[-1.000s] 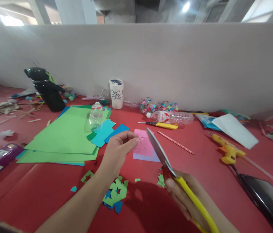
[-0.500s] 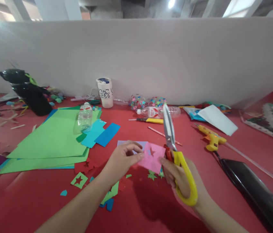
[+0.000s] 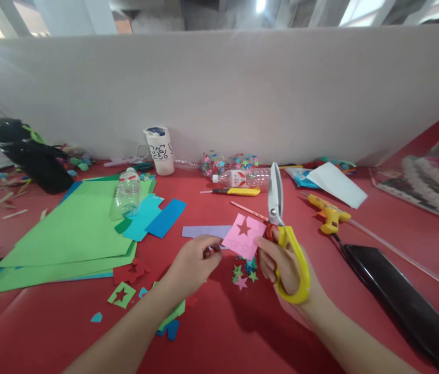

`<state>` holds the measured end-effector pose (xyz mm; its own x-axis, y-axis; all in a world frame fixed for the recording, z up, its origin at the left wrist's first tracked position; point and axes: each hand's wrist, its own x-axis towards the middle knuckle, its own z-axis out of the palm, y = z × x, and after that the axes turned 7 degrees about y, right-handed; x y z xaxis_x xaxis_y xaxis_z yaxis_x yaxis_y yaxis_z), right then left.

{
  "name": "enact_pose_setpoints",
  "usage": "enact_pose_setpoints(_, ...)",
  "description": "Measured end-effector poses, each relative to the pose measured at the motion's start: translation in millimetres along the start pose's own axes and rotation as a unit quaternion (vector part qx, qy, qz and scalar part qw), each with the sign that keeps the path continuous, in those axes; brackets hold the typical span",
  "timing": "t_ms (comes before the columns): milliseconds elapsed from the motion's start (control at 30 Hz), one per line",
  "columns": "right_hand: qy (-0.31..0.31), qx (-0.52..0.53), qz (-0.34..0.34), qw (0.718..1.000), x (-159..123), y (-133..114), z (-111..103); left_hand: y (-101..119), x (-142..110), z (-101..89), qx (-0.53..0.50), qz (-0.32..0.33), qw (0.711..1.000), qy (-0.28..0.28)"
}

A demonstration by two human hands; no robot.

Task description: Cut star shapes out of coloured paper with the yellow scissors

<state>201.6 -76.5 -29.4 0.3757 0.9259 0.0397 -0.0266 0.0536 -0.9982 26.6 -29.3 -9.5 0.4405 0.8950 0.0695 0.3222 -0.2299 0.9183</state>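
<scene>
My right hand [image 3: 281,265] is wrapped round yellow-handled scissors [image 3: 276,195], whose blades point up and are closed together. Its thumb also pinches the lower right edge of a pink paper square [image 3: 237,240] with a star-shaped hole cut through it. At the square's left corner is my left hand [image 3: 198,264], its thumb and fingers curled but apart, with nothing visible between them. Whether its fingertips touch the paper I cannot tell. Below the square lies a pink paper star [image 3: 240,282] by several green and blue stars [image 3: 251,266]. A lilac paper strip [image 3: 203,231] lies behind.
Green paper sheets [image 3: 67,223] carry a clear bottle [image 3: 128,192] at left. Farther back are a cup [image 3: 160,150], a lying bottle [image 3: 248,178] and a yellow utility knife [image 3: 242,191]. A hot glue gun [image 3: 330,213] and black case [image 3: 390,296] are at right; cut scraps [image 3: 121,295] lie near my left forearm.
The pink square has been lifted off the table into my right hand, beside the scissors. A pink star now lies among the small stars. My left fingers have loosened from the paper. The view has turned right.
</scene>
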Motion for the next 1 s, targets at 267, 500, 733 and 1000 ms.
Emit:
enact_pose_setpoints(267,-0.053,-0.056,0.014,0.997,-13,-4,5,9,-3,4.2,-0.252,-0.131,0.957,-0.057)
enact_pose_setpoints(500,-0.070,-0.037,0.014,0.997,-11,-7,4,5,-3,-3.5,-0.230,-0.137,0.963,-0.040)
enact_pose_setpoints(733,-0.057,-0.018,0.008,0.998,-18,-1,7,11,-8,5.7,-0.326,-0.196,0.924,-0.029)
enact_pose_setpoints(1000,-0.050,0.000,-0.008,0.999,-16,-2,6,9,-6,4.0,-0.315,-0.166,0.934,-0.039)
